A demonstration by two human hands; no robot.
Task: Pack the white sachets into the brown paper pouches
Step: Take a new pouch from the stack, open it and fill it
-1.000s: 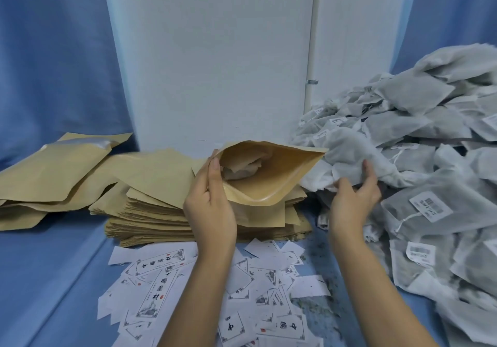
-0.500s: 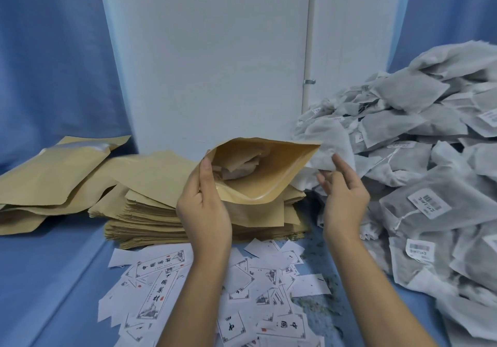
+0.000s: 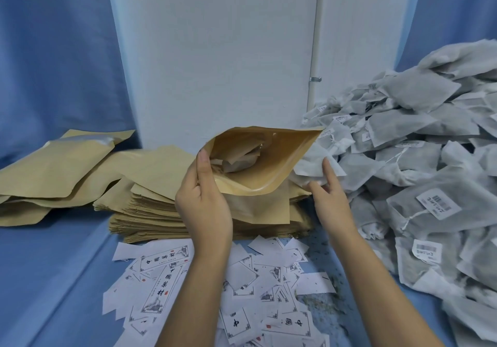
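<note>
Left hand [image 3: 204,206] is gripping the near-left rim of an open brown paper pouch [image 3: 269,163], thumb lying along the lip, holding the mouth wide above the stack of flat pouches [image 3: 150,212]. Pale sachets are showing inside the pouch. Right hand [image 3: 330,198] is pinching a white sachet [image 3: 312,163] between thumb and fingers, just beside the pouch's right corner. The sachet pile [image 3: 430,158] is sitting on the right of the blue counter [image 3: 40,266]. More brown pouches [image 3: 53,174] are lying far left. Printed paper labels [image 3: 242,279] are lying scattered near, under both forearms.
</note>
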